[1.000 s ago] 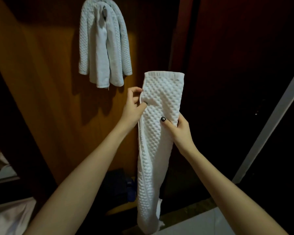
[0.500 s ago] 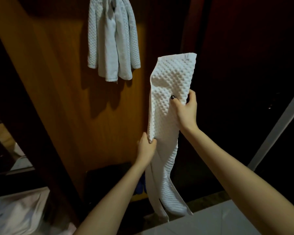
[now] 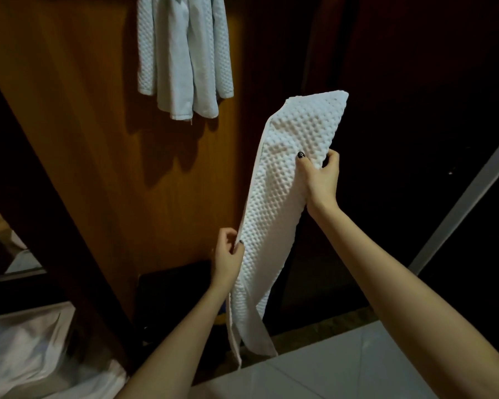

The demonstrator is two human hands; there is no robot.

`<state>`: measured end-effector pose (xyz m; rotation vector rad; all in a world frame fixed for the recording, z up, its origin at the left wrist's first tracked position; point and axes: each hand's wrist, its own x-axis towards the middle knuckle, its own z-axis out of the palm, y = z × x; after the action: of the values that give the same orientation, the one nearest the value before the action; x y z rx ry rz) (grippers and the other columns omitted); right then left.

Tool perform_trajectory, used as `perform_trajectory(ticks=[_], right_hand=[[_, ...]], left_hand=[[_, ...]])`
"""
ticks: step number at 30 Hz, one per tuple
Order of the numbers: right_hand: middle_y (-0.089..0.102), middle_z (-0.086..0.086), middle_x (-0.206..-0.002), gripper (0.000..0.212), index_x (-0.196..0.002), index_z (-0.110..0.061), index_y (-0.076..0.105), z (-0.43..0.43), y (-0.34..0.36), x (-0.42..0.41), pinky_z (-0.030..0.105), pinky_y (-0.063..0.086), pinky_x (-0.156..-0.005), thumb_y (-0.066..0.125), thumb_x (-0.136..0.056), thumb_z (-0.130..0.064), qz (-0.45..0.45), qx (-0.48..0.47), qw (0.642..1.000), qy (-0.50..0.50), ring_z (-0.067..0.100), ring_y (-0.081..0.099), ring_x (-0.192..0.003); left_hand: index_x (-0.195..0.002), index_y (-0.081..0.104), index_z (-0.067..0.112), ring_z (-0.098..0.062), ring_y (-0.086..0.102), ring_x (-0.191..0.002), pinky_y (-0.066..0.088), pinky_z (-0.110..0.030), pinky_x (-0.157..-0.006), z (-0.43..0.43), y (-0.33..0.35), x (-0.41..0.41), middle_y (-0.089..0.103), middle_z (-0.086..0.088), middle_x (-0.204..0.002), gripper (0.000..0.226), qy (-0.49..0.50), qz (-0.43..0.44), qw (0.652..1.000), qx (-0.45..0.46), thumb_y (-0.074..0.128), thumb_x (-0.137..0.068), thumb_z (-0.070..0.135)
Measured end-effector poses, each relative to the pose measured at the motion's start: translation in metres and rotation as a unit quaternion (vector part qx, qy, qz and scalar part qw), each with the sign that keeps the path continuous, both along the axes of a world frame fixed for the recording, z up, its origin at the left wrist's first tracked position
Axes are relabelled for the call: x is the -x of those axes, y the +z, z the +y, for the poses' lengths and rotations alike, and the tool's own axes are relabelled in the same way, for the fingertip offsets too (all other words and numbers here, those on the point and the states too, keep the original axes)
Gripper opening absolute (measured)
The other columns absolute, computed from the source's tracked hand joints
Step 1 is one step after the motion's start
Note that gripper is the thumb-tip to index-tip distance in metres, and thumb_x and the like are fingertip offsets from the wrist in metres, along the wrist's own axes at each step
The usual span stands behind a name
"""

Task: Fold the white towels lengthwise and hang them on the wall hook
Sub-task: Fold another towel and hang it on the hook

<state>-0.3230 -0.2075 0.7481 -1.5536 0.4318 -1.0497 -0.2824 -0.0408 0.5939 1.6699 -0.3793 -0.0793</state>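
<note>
So the white waffle towel (image 3: 277,214) is up in the air, down and to the right of the hung towels (image 3: 185,53), folded into a long strip. The right hand (image 3: 320,182) has a proper clench on its upper part, thumb on the front and fingers wrapped behind. The left hand (image 3: 228,254), well below the hung towels, is only pinching the strip's left edge between thumb and fingertips. My worry is the bottom end (image 3: 251,341), the bit farthest from the hung towels. The layers there are splaying into two separate tails, so I'd guess the fold opens right up if that light pinch slips or the strip gets swung upward too fast. Second thing: the hook is cut off above the hung towels, so I can't see it at all, and it's clearly carrying a thick bundle. Draping one more over it could shove the others off. Or the new one just sits on fabric instead of metal and slides straight down.
</note>
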Motion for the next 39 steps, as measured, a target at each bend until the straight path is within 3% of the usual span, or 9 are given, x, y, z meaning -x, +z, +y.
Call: perform_trajectory(ticks=[8,11,15,17,21,25,32,37,39], right_hand=[[0.059,0.001,-0.105,0.037,-0.124,-0.007,0.048,0.002,0.003,0.003,0.034,0.052,-0.077,0.065,-0.092,-0.016,-0.003,0.000,0.999,0.047,0.017,0.062,-0.093],[0.060,-0.001,-0.108,0.045,-0.132,-0.011,0.045,-0.008,0.008,0.004,0.029,0.055,-0.069,0.065,-0.092,-0.015,-0.012,-0.008,0.999,0.052,0.012,0.065,-0.089],[0.049,-0.004,-0.140,0.071,-0.152,-0.023,0.025,-0.020,0.013,0.008,0.034,0.058,-0.086,0.060,-0.093,-0.006,-0.049,-0.019,0.995,0.087,0.015,0.060,-0.117],[0.041,-0.006,-0.149,0.072,-0.155,-0.024,0.020,-0.019,0.009,0.010,0.038,0.055,-0.094,0.056,-0.096,-0.003,-0.048,-0.016,0.993,0.103,0.017,0.055,-0.125],[0.045,0.003,-0.148,0.048,-0.145,-0.011,0.043,-0.021,-0.001,0.011,0.044,0.043,-0.109,0.049,-0.098,-0.002,-0.017,-0.038,0.995,0.085,0.021,0.046,-0.134],[0.060,-0.002,-0.127,0.033,-0.126,-0.010,0.061,-0.017,-0.003,0.012,0.033,0.052,-0.096,0.050,-0.097,-0.002,0.000,-0.038,0.995,0.088,0.021,0.057,-0.121],[0.065,-0.006,-0.121,0.028,-0.114,-0.023,0.067,-0.009,0.014,0.016,0.023,0.054,-0.079,0.054,-0.096,-0.007,-0.022,-0.025,0.985,0.171,0.011,0.066,-0.106],[0.070,-0.010,-0.112,0.029,-0.110,-0.026,0.070,-0.005,0.027,0.021,0.023,0.055,-0.073,0.054,-0.095,-0.007,-0.030,-0.036,0.972,0.229,0.014,0.069,-0.101],[0.071,-0.012,-0.110,0.029,-0.109,-0.026,0.070,-0.004,0.031,0.023,0.023,0.055,-0.073,0.054,-0.094,-0.007,-0.030,-0.038,0.970,0.240,0.014,0.069,-0.100]], left_hand=[[-0.066,0.031,0.017,-0.006,0.023,-0.049,0.021,-0.018,-0.049,-0.022,0.027,-0.020,0.029,0.004,-0.060,0.036,-0.054,-0.006,0.998,0.042,0.048,-0.097,0.007],[-0.060,0.028,0.018,-0.006,0.023,-0.045,0.020,-0.021,-0.049,-0.016,0.028,-0.023,0.025,0.010,-0.051,0.045,-0.099,0.051,0.993,0.032,0.053,-0.097,0.018],[-0.069,0.058,0.006,-0.020,0.054,-0.069,0.041,-0.025,-0.065,-0.007,0.030,-0.025,0.058,-0.011,-0.072,0.029,-0.163,0.170,0.967,0.097,0.055,-0.096,0.017],[-0.075,0.070,0.008,-0.016,0.066,-0.079,0.048,-0.022,-0.067,-0.004,0.031,-0.024,0.072,-0.003,-0.080,0.027,-0.164,0.215,0.953,0.135,0.054,-0.096,0.012],[-0.112,0.068,0.014,-0.025,0.066,-0.101,0.052,-0.031,-0.079,0.001,0.032,-0.032,0.073,-0.007,-0.105,0.030,-0.216,0.228,0.941,0.129,0.050,-0.093,0.001],[-0.140,0.042,0.026,-0.028,0.063,-0.111,0.053,-0.037,-0.085,0.002,0.047,-0.035,0.064,-0.010,-0.122,0.068,-0.242,0.196,0.945,0.103,0.073,-0.079,0.017],[-0.112,0.062,0.023,-0.014,0.069,-0.100,0.055,-0.023,-0.073,-0.006,0.097,-0.026,0.073,0.008,-0.108,0.034,-0.297,0.083,0.945,0.113,0.070,-0.083,0.041],[-0.077,0.055,0.002,-0.021,0.057,-0.071,0.046,-0.035,-0.080,-0.005,0.126,-0.026,0.057,-0.011,-0.076,0.041,-0.231,0.001,0.964,0.135,0.071,-0.075,0.040],[-0.083,0.055,0.003,-0.024,0.046,-0.076,0.037,-0.042,-0.085,-0.002,0.134,-0.026,0.047,-0.013,-0.082,0.042,-0.237,0.010,0.959,0.156,0.072,-0.074,0.040]])
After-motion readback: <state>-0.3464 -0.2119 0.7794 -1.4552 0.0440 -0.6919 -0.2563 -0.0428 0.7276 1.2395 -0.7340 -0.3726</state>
